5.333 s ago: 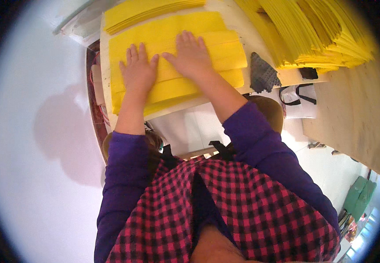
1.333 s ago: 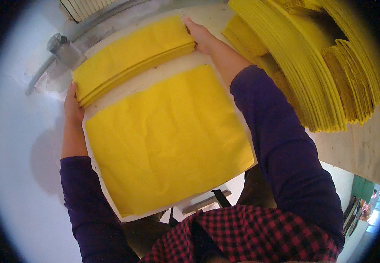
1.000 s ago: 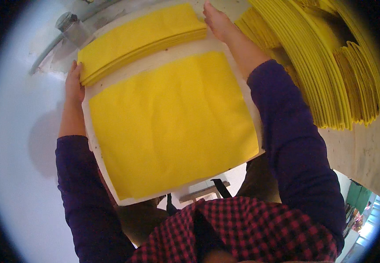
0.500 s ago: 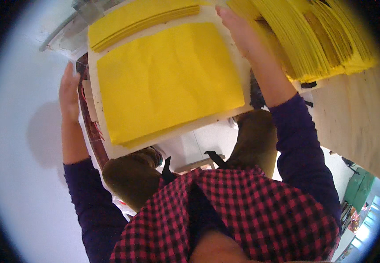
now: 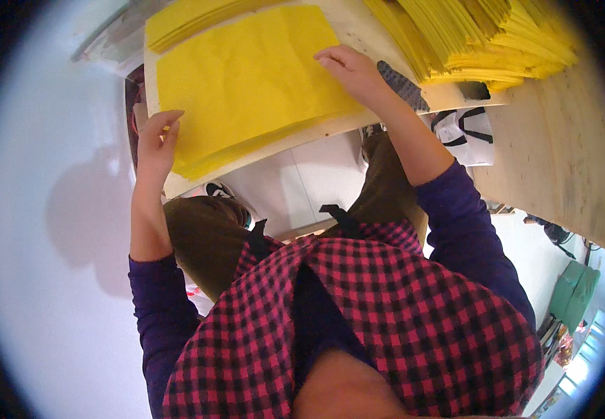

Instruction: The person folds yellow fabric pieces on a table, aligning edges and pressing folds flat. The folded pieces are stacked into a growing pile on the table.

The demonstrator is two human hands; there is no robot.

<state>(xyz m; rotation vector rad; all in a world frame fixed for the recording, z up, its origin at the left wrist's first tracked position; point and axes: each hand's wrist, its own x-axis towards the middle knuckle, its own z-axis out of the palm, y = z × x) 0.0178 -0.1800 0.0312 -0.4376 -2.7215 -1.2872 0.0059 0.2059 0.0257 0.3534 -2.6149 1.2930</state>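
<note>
A wide yellow sheet (image 5: pixel 246 84), apparently the top of a thin stack, lies on the pale table (image 5: pixel 274 141) in front of me. At its left edge is my left hand (image 5: pixel 157 146), fingers bent and thumb apart, with nothing visible in it. My right hand (image 5: pixel 355 75) hovers at or touches the right edge of the sheet. Its fingers are loosely curved, and I see nothing in its grasp. Whether either hand actually touches the sheet I cannot tell.
Behind the sheet lies another yellow stack (image 5: pixel 205 19). At the far right rises a tall pile of folded yellow pieces (image 5: pixel 456 35). A dark grey patterned piece (image 5: pixel 404 87) is beside my right wrist. A white wall (image 5: pixel 58 279) borders my left side; a wooden board (image 5: pixel 561 153) extends right.
Both hands have come inward toward the sheet's sides from wider apart, and their fingers have curved. The whole view has shifted, with the table now higher in the picture.
</note>
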